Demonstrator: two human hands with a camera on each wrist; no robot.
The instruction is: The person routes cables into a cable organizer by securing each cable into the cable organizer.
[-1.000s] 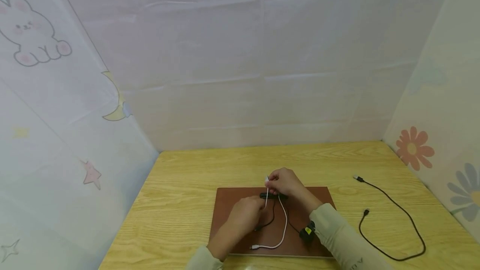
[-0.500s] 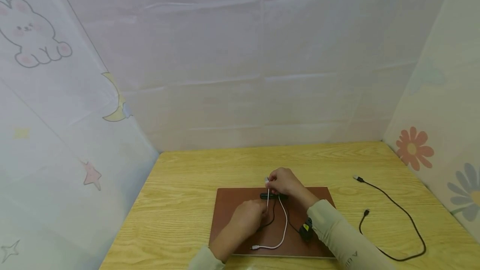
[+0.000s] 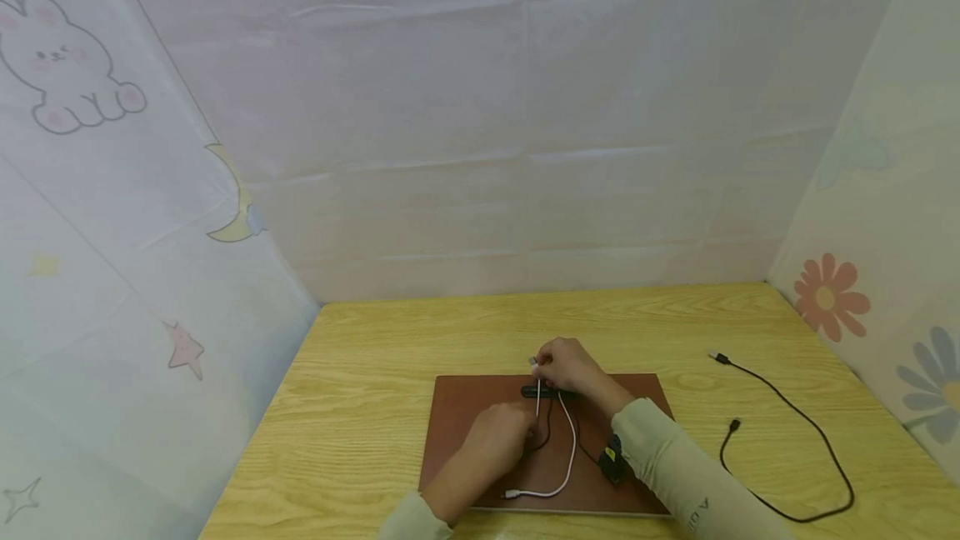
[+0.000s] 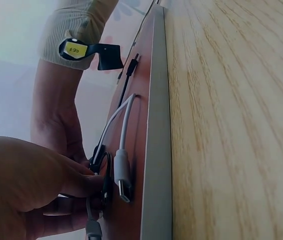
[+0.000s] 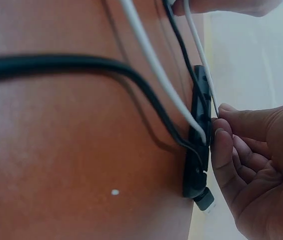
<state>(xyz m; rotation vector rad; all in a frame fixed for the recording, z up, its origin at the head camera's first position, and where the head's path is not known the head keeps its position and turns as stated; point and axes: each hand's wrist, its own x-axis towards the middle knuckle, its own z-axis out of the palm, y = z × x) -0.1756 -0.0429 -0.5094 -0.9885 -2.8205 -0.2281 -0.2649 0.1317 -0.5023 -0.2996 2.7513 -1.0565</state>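
Note:
My right hand [image 3: 566,363] pinches a white charging cable [image 3: 538,397] near its USB plug [image 3: 533,362], above the far edge of a brown board [image 3: 465,398]. Lower down, my left hand [image 3: 501,437] grips the same cable; its other connector [image 4: 94,230] pokes out below those fingers in the left wrist view. Between the hands lies a black cable holder [image 5: 197,145], close beside the right fingertips. Another white cable [image 5: 154,65] and black cables [image 5: 81,64] run from its slots across the board. One white cable's USB-C end [image 4: 123,177] lies near the board's front edge.
A loose black USB cable [image 3: 806,423] curves over the wooden table [image 3: 337,407] to the right of the board. A black wrist camera [image 3: 612,461] sits below the right sleeve [image 3: 667,448]. Printed cloth walls [image 3: 450,190] stand at the back and sides.
My left hand has shifted slightly right and towards me along the white cable. My right hand stays nearly in place, the plug tilting a little.

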